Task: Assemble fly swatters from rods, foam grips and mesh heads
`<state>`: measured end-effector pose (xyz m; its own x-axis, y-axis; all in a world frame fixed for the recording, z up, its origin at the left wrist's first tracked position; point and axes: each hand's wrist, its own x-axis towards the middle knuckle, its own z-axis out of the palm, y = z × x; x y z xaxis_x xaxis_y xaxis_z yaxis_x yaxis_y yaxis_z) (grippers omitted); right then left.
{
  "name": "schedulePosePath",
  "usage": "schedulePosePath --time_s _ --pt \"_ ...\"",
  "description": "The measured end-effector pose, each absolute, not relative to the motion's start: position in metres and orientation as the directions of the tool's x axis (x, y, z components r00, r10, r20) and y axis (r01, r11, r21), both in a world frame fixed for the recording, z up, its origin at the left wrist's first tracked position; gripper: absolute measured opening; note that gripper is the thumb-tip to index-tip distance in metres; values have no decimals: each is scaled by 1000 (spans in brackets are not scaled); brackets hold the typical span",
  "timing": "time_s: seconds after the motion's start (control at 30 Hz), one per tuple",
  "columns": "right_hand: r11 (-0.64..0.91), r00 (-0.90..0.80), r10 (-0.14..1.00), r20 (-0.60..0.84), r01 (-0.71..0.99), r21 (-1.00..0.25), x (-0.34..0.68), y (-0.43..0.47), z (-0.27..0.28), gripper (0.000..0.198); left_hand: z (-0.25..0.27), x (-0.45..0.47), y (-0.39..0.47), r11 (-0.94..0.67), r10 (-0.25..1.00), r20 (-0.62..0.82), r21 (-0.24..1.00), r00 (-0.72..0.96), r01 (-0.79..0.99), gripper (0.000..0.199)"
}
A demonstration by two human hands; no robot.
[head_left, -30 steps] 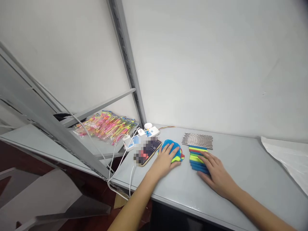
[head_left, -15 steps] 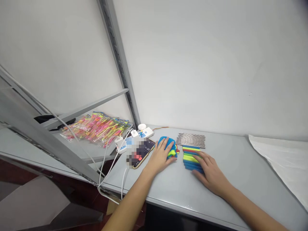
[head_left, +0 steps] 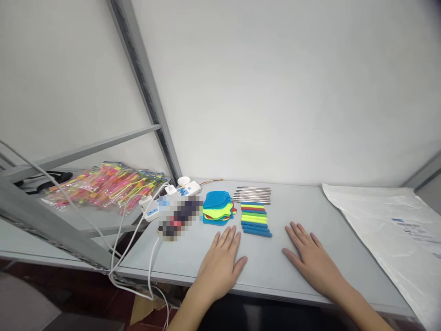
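My left hand [head_left: 220,266] lies flat on the grey table [head_left: 268,262], fingers spread, just in front of a pile of blue, yellow and red flat plastic pieces [head_left: 217,209]. Palm down near the table's front edge, my right hand [head_left: 312,262] is also open and holds nothing. Between and beyond the hands is a row of coloured tubes [head_left: 255,219] in blue, yellow, green and red. Several thin metal rods [head_left: 252,195] are lined up behind the tubes, close to the wall.
A phone [head_left: 181,218], partly blurred out, lies by a white power strip [head_left: 189,189] with plugs and cables. Bagged pink and yellow items [head_left: 110,186] fill the left shelf beyond a metal post [head_left: 144,82]. A white plastic bag [head_left: 389,220] covers the right side.
My left hand has come off the pile of flat pieces and moved toward me. My right hand has left the tubes and moved right. The view has turned to the right.
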<state>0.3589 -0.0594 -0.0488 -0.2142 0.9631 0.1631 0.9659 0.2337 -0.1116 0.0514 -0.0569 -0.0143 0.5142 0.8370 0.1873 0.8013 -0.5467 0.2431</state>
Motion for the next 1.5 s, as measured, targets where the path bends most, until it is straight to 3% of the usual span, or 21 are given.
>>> schedulePosePath --time_s 0.43,0.7,0.83,0.93,1.03,1.13,1.27,1.5 --pt "182 -166 981 104 967 -175 353 -60 -35 65 -13 52 -57 -472 881 101 243 461 848 64" --pt "172 -146 979 140 965 -198 352 -61 -37 60 -13 53 -54 -437 897 81 303 434 847 58" --pt "165 -135 981 139 960 -227 352 -63 -38 59 1 71 -48 -340 939 67 320 337 884 51" --pt "185 -146 977 155 942 -281 357 -55 -23 53 5 87 -42 -283 959 120 340 257 897 43" --pt "186 -170 983 76 894 -407 366 -27 8 42 -9 97 -35 -326 931 283 359 230 875 33" --pt "204 -206 977 51 842 -499 367 24 38 39 -31 102 -29 -393 858 458 292 233 872 26" --pt "372 -342 928 148 825 -425 338 107 47 34 -43 105 -25 -418 820 521 266 235 869 28" --pt "465 -441 884 155 801 -377 265 203 23 28 -33 104 -26 -420 854 453 312 255 853 34"
